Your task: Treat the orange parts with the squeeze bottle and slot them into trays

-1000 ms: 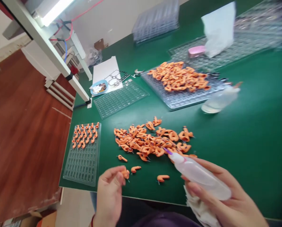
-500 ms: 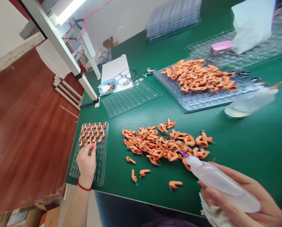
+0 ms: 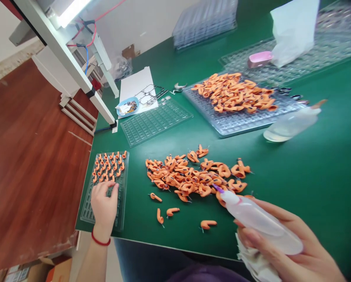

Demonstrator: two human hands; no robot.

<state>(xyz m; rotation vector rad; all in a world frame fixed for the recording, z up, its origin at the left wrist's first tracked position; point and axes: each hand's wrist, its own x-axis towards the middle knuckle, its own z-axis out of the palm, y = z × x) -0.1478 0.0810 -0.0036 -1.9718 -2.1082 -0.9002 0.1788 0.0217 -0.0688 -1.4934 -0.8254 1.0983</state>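
My left hand [image 3: 104, 201], a red cord round its wrist, is over the clear compartment tray [image 3: 122, 211] at the table's left edge. Its thumb and forefinger are apart, with nothing visible between them. Rows of orange earbud shells [image 3: 109, 166] fill the tray's far part, just beyond my fingertips. My right hand [image 3: 293, 239] is wrapped round a translucent squeeze bottle [image 3: 260, 219] with a purple nozzle, tilted so the tip is over the loose pile of orange earbud shells [image 3: 187, 176]. A crumpled white tissue [image 3: 250, 254] is tucked under the same hand.
Several single shells [image 3: 207, 224] lie near the front edge. Behind the pile is a stacked tray [image 3: 222, 129] heaped with more shells. A second bottle [image 3: 290, 123] leans to its right. Farther back are an unfilled clear tray [image 3: 154, 121], a blue dish [image 3: 120, 111] and a pink scoop [image 3: 259, 58].
My left thumb and forefinger have come away from a shell at the near row of the tray. The right hand still holds the bottle over the pile. The whole view has shifted slightly.
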